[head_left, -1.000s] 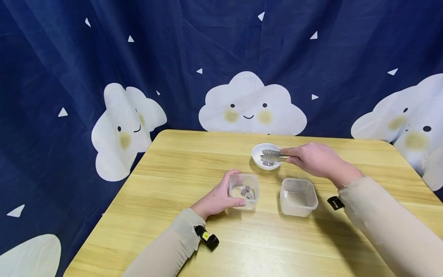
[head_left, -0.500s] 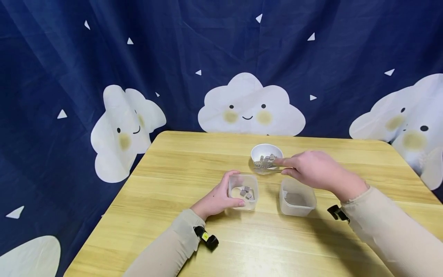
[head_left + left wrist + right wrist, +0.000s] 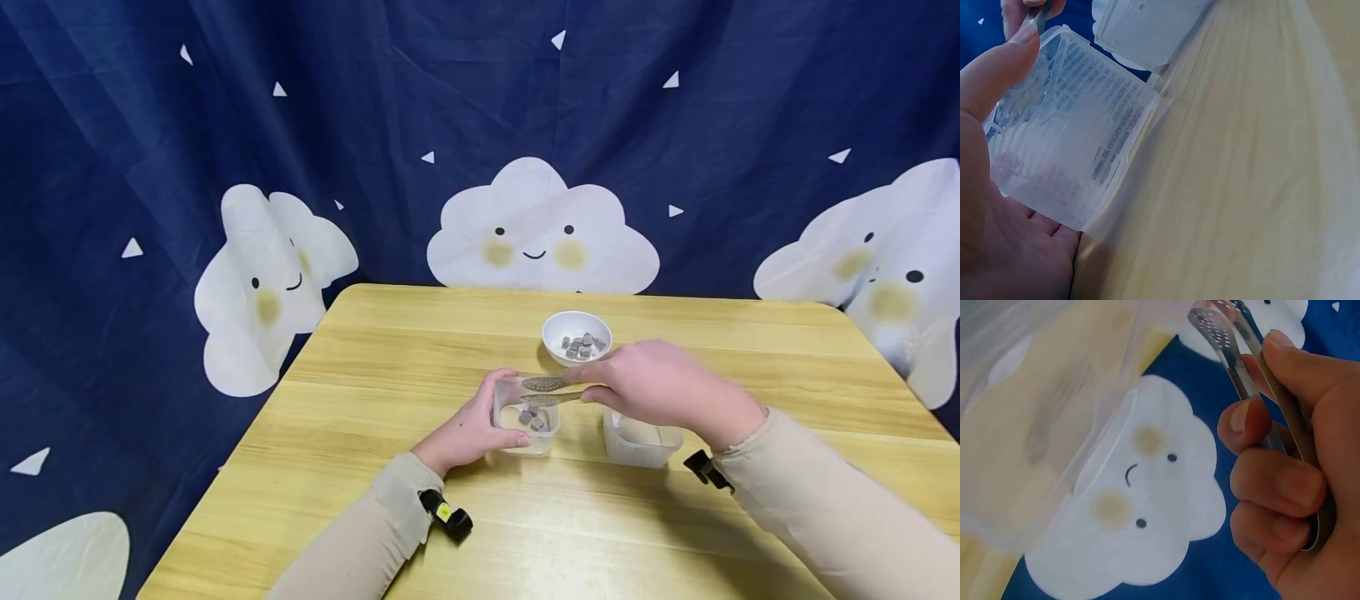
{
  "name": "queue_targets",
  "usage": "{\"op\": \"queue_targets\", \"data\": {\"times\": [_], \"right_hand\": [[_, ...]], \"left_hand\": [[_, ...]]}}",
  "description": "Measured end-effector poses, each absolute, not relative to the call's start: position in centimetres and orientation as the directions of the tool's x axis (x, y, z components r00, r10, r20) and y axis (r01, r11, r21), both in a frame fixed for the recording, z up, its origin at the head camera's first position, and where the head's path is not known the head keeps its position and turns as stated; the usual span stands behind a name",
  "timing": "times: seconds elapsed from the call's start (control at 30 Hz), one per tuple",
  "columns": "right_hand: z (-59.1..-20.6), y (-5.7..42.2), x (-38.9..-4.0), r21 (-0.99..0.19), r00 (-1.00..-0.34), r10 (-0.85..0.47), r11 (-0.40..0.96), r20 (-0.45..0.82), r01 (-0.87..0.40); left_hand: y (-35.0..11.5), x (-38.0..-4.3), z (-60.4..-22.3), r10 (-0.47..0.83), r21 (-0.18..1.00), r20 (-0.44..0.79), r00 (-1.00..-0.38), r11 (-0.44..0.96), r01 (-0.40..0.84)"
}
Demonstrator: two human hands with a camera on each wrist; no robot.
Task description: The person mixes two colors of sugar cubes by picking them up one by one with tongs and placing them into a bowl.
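Observation:
My left hand [image 3: 472,429] grips a clear square plastic container [image 3: 551,429] around its left side, thumb at the near wall. A few small grey cubes [image 3: 537,424] lie inside it. In my right hand [image 3: 652,379] are metal tongs [image 3: 551,399] with perforated tips, fingers curled round the handles. The tips stand slightly apart over the left container, and no cube shows between them. Seen from the right wrist, the tongs [image 3: 1244,375] point up and away from the palm. The left wrist view shows the container [image 3: 1079,131] held between thumb and fingers.
A white bowl [image 3: 555,327] with several grey cubes [image 3: 587,340] stands behind the containers. A second clear container [image 3: 637,454] sits to the right, partly under my right hand. The wooden table [image 3: 390,367] ends at a blue curtain with clouds.
My right hand has carried the tongs from the white bowl leftward and nearer, over the left container. The left hand keeps its hold in the same place.

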State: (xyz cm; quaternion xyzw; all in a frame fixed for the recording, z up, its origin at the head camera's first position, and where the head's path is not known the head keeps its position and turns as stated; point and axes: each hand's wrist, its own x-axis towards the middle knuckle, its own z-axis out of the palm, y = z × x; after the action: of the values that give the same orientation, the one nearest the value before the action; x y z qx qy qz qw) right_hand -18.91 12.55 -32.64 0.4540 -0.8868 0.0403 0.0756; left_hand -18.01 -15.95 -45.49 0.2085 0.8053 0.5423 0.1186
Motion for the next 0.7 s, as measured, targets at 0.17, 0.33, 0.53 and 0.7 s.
{"op": "queue_targets", "data": {"times": [0.17,0.33,0.53,0.7], "right_hand": [[-33.2,11.0,-19.1,0.008,-0.558,-0.819,0.564,0.132,-0.826],[-33.7,9.5,-19.3,0.039,-0.559,-0.825,0.563,0.08,-0.826],[-33.8,8.2,-19.2,0.07,-0.607,-0.795,0.606,0.015,-0.792],[-33.9,7.3,-19.3,0.088,-0.633,-0.774,0.629,-0.028,-0.773]], "left_hand": [[-16.0,-18.0,-45.4,0.484,0.937,0.026,-0.875,0.292,0.19],[-16.0,-18.0,-45.4,0.492,0.949,0.013,-0.871,0.269,0.166],[-15.9,-17.9,-45.2,0.488,0.947,0.023,-0.872,0.27,0.176],[-16.0,-17.8,-45.2,0.496,0.951,0.028,-0.868,0.255,0.176]]}}
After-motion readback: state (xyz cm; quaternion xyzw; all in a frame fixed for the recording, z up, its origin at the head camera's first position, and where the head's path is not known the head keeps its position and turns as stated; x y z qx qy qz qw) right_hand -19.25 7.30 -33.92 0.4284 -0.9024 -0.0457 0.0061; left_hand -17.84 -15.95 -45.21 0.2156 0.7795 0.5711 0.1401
